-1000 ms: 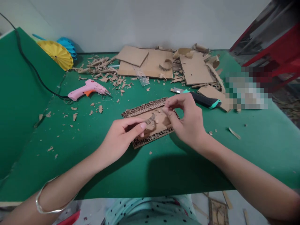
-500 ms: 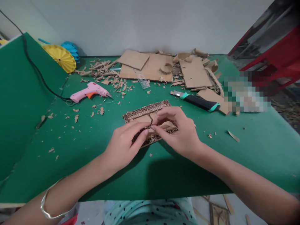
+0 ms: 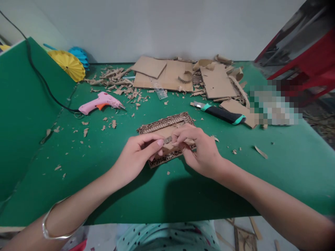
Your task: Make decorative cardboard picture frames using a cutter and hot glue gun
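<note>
A small curved cardboard strip (image 3: pixel 168 140) is pinched between the fingertips of my left hand (image 3: pixel 137 156) and my right hand (image 3: pixel 199 150). Both hands hover just above a rectangular cardboard frame (image 3: pixel 163 127) with corrugated edging that lies flat on the green table (image 3: pixel 183 195). The frame's near half is hidden under my fingers.
A pink glue gun (image 3: pixel 101 101) with a black cord lies to the left. A black and teal utility knife (image 3: pixel 221 113) lies right of the frame. Cardboard sheets (image 3: pixel 167 75) and scraps crowd the back. Yellow and blue paper fans (image 3: pixel 68 62) stand far left. A green panel (image 3: pixel 18 111) walls the left side.
My right hand came down from the frame's far edge to meet my left hand, and both now pinch the small strip together, a little closer to me.
</note>
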The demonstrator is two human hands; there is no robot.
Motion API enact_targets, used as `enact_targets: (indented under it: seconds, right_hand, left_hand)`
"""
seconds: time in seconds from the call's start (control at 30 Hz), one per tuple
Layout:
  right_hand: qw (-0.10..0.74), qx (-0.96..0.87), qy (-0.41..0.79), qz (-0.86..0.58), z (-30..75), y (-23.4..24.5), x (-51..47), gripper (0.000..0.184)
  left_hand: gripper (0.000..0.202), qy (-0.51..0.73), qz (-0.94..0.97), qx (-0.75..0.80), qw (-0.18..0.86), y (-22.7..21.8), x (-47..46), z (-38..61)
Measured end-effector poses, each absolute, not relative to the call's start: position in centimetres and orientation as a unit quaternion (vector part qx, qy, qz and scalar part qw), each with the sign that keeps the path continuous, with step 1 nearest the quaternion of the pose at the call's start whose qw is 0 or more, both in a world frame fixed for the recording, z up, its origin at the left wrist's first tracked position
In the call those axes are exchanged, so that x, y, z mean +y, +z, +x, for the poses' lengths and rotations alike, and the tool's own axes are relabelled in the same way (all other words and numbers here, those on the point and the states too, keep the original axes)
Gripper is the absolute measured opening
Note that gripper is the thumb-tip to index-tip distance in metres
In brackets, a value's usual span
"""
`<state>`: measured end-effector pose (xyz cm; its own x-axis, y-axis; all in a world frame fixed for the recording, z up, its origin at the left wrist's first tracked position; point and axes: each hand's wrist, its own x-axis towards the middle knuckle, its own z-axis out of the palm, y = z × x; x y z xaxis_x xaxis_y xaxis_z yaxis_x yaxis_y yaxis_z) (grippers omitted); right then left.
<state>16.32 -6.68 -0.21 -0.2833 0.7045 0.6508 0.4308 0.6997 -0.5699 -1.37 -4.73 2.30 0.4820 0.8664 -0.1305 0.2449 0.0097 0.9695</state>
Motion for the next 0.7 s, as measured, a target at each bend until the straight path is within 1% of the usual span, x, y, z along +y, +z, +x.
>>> enact_targets:
  seconds: [0.1, 0.2, 0.33, 0.4, 0.5, 0.6, 0.7]
  right_hand:
    - [0.490, -0.751, 0.165, -0.410, 16.3, -0.3, -6.9, 0.022]
    - [0.489, -0.746, 0.169, -0.420, 16.2, -0.2, -7.2, 0.027]
    - [0.468, -0.767, 0.081, -0.431, 16.0, 0.1, -7.4, 0.030]
    - [0.448, -0.786, 0.036, -0.425, 15.9, 0.2, -7.4, 0.027]
    - [0.416, -0.824, 0.000, -0.384, 16.0, 0.3, -7.3, 0.025]
    - [0.408, -0.834, -0.009, -0.371, 16.0, 0.4, -7.3, 0.025]
    - [0.425, -0.805, 0.001, -0.415, 16.2, 0.6, -7.2, 0.023]
  left_hand:
    - [0.019, 0.283, 0.679, 0.426, 0.526, 2.2, -4.8, -1.4]
    - [0.017, 0.303, 0.760, 0.414, 0.400, 1.7, -5.1, -1.5]
    - [0.017, 0.318, 0.862, 0.346, 0.192, 0.9, -5.6, -1.6]
    - [0.019, 0.317, 0.886, 0.315, 0.119, 0.4, -5.8, -1.6]
    - [0.018, 0.309, 0.903, 0.296, 0.035, 0.0, -5.9, -1.6]
    - [0.017, 0.299, 0.908, 0.293, 0.012, -0.2, -5.9, -1.6]
    - [0.020, 0.306, 0.899, 0.307, 0.070, 0.0, -5.8, -1.7]
